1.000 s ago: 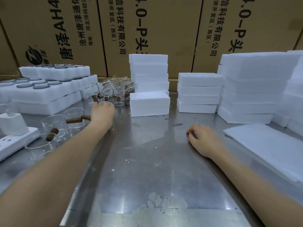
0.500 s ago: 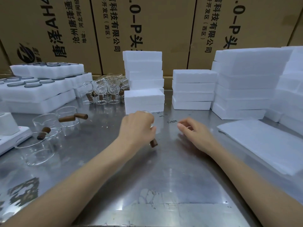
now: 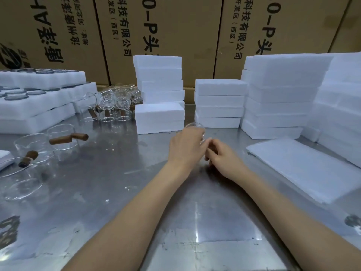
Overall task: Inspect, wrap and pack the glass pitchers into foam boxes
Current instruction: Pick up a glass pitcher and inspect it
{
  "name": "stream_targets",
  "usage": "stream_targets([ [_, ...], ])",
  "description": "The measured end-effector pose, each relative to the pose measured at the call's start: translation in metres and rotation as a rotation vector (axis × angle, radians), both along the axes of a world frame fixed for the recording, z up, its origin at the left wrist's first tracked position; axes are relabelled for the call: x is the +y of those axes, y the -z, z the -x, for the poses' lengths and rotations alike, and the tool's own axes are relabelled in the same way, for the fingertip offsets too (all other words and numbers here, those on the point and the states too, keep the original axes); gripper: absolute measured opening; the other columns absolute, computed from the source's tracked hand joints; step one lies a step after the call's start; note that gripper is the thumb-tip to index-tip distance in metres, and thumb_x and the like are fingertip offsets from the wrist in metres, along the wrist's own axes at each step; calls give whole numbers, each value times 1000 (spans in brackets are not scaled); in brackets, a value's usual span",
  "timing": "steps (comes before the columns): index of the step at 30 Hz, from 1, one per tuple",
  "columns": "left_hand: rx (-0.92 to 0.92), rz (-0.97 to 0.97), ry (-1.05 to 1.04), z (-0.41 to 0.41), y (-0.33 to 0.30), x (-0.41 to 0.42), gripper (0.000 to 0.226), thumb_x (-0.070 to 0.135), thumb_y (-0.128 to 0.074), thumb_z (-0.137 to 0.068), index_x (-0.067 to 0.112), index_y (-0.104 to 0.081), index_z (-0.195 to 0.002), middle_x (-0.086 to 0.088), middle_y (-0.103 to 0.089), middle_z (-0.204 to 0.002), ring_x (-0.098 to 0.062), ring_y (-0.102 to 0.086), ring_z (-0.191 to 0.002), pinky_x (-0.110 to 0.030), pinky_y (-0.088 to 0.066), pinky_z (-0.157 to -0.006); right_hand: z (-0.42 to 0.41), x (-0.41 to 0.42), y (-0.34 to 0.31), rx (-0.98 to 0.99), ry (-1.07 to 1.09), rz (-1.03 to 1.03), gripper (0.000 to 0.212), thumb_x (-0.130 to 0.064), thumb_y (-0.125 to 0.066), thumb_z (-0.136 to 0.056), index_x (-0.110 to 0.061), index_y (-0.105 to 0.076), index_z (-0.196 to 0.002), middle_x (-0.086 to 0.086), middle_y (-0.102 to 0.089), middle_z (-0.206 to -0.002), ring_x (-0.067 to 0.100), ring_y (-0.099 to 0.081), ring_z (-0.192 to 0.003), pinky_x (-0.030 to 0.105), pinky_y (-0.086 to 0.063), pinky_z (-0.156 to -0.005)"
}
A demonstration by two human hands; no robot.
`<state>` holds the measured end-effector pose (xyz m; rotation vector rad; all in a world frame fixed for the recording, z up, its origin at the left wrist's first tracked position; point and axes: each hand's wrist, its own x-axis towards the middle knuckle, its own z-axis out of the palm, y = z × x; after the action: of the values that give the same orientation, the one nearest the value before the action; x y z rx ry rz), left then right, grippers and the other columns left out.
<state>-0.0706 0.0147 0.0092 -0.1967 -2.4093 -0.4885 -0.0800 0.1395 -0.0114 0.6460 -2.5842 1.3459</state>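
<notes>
Over the middle of the steel table (image 3: 117,192), a small glass pitcher (image 3: 195,126) is being held up by the left hand (image 3: 185,147), whose fingers are curled round its body, only the rim showing above them. The right hand (image 3: 222,159) is being brought against it, fingers bent at the glass; whether they are pinching it cannot be told. At the left, three open pitchers with wooden handles (image 3: 68,138) are being kept on the table, nothing visible in them, and a cluster of further pitchers (image 3: 115,102), too crowded to count, is being kept behind. Foam trays (image 3: 39,106) at far left are being filled with dark round lids. Closed foam boxes (image 3: 219,103) are being kept in stacks, four in the middle stack. Foam sheets (image 3: 304,169) are being kept flat at the right.
</notes>
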Motion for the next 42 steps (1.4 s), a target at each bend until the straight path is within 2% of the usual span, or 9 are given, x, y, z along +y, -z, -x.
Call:
stream_targets([
  [6, 293, -88, 184, -1, 3, -15, 39, 40, -74, -80, 12, -63, -105, -3, -57, -101, -19, -51, -91, -24, -38, -79, 8, 1, -1, -56, 34, 169, 14, -15, -38, -101, -18, -46, -89, -2, -45, -72, 13, -44, -61, 16, -39, -56],
  [11, -49, -503, 341, 1, 3, -20, 80, 43, -82, -69, 25, -41, -136, 21, -45, -124, 15, -41, -110, 3, -26, -85, 3, 0, -2, -67, -42, 160, 17, -12, -40, -100, -21, -47, -87, -3, -46, -73, 12, -45, -62, 16, -39, -56],
  [13, -97, -580, 379, 2, 5, -21, 67, 40, -83, -70, 30, -48, -126, 27, -51, -117, 24, -44, -103, 5, -30, -80, 0, -1, -3, -65, -66, 166, 20, -13, -41, -100, -24, -46, -84, -2, -47, -73, 13, -46, -62, 19, -38, -59],
  [18, -49, -769, 333, 4, 2, -16, 44, 33, -86, -67, 23, -58, -100, 15, -64, -104, 8, -55, -103, 0, -37, -76, -7, -5, -9, -43, -106, 220, 20, -12, -44, -100, -30, -48, -90, -4, -46, -73, 5, -45, -61, 7, -36, -51],
  [25, -47, -1086, 274, 1, -9, -17, 21, 37, -78, -77, 20, -65, -74, 8, -69, -80, 4, -63, -78, -7, -44, -69, -14, -7, -14, -37, -91, 168, 17, -17, -47, -98, -22, -46, -82, -7, -46, -70, 4, -41, -60, 16, -34, -58],
  [28, -104, -1159, 305, 0, -12, -21, 21, 40, -67, -86, 22, -74, -78, 16, -70, -73, 11, -60, -68, -2, -42, -61, -15, -3, -19, -48, -75, 216, 11, -14, -46, -99, -13, -49, -88, -6, -42, -65, 4, -38, -57, 12, -33, -54],
  [32, -249, -1190, 432, 2, -15, -28, 17, 34, -60, -92, 28, -75, -84, 13, -74, -91, -4, -65, -100, -19, -46, -92, -14, 5, -25, -98, -40, 290, 15, -12, -45, -99, -12, -49, -85, 5, -45, -73, 9, -36, -55, 17, -32, -52],
  [34, -319, -1219, 509, 2, -17, -32, 15, 26, -58, -94, 23, -72, -95, 12, -74, -93, -1, -67, -95, -20, -47, -89, -13, 8, -28, -125, -30, 326, 22, -12, -43, -99, -15, -49, -78, 11, -48, -83, 10, -36, -53, 18, -32, -51],
  [42, -430, -1181, 793, 2, -17, -43, 32, 4, -60, -86, 20, -62, -114, 15, -71, -105, 4, -62, -104, -13, -46, -92, -6, 18, -29, -235, -34, 447, 22, -18, -41, -101, -13, -57, -87, -4, -42, -64, 9, -38, -50, 20, -32, -52],
])
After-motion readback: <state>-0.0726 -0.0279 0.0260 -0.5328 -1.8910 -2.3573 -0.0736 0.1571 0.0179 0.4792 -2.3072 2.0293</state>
